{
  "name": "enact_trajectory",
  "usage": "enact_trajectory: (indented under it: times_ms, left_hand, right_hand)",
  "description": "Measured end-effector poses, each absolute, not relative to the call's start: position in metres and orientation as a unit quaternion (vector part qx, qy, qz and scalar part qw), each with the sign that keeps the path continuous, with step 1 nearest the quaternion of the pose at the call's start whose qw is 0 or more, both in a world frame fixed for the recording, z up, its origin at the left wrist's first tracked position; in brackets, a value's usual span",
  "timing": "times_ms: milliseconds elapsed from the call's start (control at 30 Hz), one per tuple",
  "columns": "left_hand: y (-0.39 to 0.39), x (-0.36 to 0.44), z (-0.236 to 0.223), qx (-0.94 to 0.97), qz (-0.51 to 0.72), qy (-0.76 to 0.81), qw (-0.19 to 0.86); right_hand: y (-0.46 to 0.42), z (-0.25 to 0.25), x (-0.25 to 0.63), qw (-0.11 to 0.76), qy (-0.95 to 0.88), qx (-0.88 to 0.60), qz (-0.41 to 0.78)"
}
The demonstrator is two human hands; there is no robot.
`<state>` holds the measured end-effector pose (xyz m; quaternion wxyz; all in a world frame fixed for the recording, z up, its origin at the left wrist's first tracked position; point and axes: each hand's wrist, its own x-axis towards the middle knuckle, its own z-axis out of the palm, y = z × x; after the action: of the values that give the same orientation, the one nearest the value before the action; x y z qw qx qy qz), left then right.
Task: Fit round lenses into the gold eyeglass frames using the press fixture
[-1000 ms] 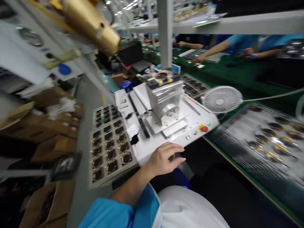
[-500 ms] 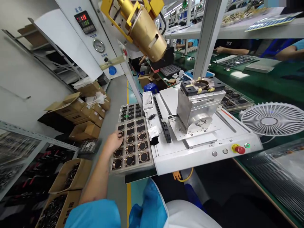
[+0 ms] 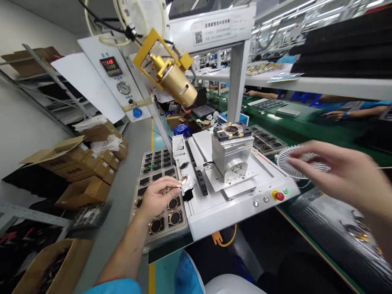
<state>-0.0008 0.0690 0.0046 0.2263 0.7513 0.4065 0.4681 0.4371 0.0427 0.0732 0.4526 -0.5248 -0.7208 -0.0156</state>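
Observation:
My left hand (image 3: 159, 196) pinches a round gold-rimmed watch case (image 3: 183, 180) between thumb and fingers, raised above the clear tray's right side. In the plastic tray (image 3: 181, 220) below sit several more gold-rimmed cases with dark centres, partly hidden by the hand. At the right, my right hand (image 3: 333, 169) hangs in the air in front of the white fan, fingers apart and nothing in it. A metal fixture block (image 3: 232, 157) stands on the white machine bed, with a gold ring (image 3: 231, 130) in the black nest on its top.
A gold cylindrical dispenser head (image 3: 179, 86) hangs above and behind the fixture. The white fan (image 3: 283, 161) stands beside the machine's right edge. A red emergency button (image 3: 279, 196) sits on the front panel. Co-workers' arms show across the green table (image 3: 275, 122).
My left hand has lifted from the tray and moved right, now with a watch case in its fingers. My right hand has come into view. The view has turned right.

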Motion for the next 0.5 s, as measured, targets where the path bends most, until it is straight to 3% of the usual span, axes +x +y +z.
enact_trajectory:
  times_ms: [133,333,400,500]
  left_hand:
    - [0.072,0.039,0.022,0.773,0.505,0.315,0.218]
    - [0.083,0.054,0.046,0.762,0.523,0.329,0.197]
    - [0.093,0.064,0.061,0.771,0.518,0.328,0.172]
    - [0.116,0.094,0.088,0.811,0.487,0.316,0.072]
  right_hand:
    - [0.124,0.107,0.395,0.412,-0.809,-0.418,0.025]
    - [0.182,0.138,0.371,0.282,-0.852,-0.427,0.115]
    - [0.184,0.139,0.373,0.31,-0.846,-0.41,0.144]
    - [0.182,0.133,0.377,0.439,-0.79,-0.372,0.213]
